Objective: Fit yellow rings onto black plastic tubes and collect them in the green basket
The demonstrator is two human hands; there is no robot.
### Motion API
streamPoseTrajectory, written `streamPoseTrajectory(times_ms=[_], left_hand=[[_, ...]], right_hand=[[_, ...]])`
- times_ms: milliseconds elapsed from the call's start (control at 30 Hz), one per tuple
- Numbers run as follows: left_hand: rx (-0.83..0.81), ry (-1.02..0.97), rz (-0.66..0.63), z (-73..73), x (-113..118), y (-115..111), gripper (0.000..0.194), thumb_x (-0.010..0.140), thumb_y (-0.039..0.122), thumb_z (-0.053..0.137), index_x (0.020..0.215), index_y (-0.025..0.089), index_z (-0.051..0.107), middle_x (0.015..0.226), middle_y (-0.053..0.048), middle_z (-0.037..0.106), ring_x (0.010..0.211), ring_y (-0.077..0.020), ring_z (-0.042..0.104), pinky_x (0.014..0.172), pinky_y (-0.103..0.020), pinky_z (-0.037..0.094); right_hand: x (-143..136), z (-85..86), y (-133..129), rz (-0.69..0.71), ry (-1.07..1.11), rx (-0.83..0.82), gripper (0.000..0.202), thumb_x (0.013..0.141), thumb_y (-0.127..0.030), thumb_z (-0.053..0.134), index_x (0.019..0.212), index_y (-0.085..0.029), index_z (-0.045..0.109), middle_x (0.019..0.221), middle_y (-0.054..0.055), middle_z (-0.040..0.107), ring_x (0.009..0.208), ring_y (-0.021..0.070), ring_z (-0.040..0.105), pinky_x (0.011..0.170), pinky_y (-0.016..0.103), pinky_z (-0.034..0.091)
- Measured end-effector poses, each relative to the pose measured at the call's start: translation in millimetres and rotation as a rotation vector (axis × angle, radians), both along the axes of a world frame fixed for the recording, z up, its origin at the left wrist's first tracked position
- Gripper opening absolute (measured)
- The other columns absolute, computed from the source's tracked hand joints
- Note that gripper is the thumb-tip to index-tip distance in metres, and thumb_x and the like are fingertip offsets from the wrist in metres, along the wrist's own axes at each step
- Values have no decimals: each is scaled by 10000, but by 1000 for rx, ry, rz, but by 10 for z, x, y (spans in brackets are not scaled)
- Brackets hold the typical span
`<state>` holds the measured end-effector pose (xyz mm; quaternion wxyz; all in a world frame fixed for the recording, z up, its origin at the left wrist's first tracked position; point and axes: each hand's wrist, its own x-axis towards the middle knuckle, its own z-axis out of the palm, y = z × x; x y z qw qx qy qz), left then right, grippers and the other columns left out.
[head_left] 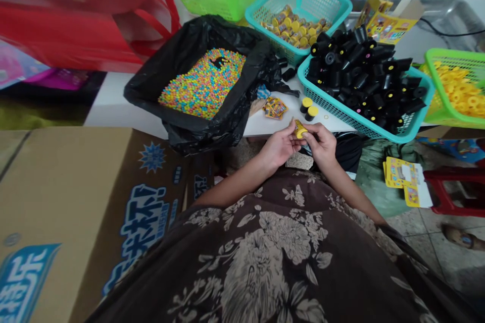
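Between both hands, just in front of the table edge, is a small yellow-capped tube with a yellow printed label (pixel 299 130). My left hand (pixel 279 146) has its fingers closed around the tube's far side. My right hand (pixel 321 144) pinches it near the capped end. Behind them on the table stand two small black tubes with yellow caps (pixel 308 110). A small pile of yellow printed labels (pixel 275 108) lies to their left.
A black plastic-lined bin (pixel 147 83) of colourful candy balls stands left. Right of it are a teal basket (pixel 352 120) of black tubes, another teal basket (pixel 261 2) of finished-looking tubes, and a green basket (pixel 432 106) of yellow pieces. A large carton (pixel 68 176) sits lower left.
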<state>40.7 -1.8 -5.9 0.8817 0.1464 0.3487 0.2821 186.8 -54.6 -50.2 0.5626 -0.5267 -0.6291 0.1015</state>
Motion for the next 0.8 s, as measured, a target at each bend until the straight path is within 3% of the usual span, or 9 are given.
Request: streamPoseTrajectory(times_ms=[233, 367, 567, 800], left_hand=[[-13, -16, 137, 5, 16, 2, 158, 916, 222, 776, 788, 163, 704, 719, 11, 679, 612, -78, 562, 654, -229, 424], [-18, 0, 122, 52, 8, -19, 176, 939, 257, 753, 799, 158, 714, 728, -4, 693, 649, -91, 598, 685, -231, 454], [-37, -42, 107, 103, 25, -57, 117, 913, 147, 764, 800, 133, 737, 750, -19, 709, 671, -82, 617, 729, -220, 470], [61, 13, 54, 59, 48, -83, 220, 860, 257, 855, 752, 141, 702, 699, -11, 687, 627, -87, 602, 659, -229, 433]], right_hand=[[21, 26, 1, 21, -180, 46, 267, 984, -429, 700, 1195, -288, 785, 992, 66, 752, 899, 224, 713, 791, 400, 620], [19, 36, -2, -6, -135, 42, 231, 992, -423, 697, 1132, -272, 801, 929, 48, 758, 834, 203, 705, 759, 376, 608], [17, 58, -20, -33, -47, 77, 189, 995, -402, 698, 1076, -263, 797, 865, 24, 755, 769, 190, 687, 726, 364, 583], [21, 61, -49, -25, -81, 165, 154, 993, -309, 704, 1125, -275, 776, 848, 13, 712, 748, 175, 670, 692, 336, 569]])
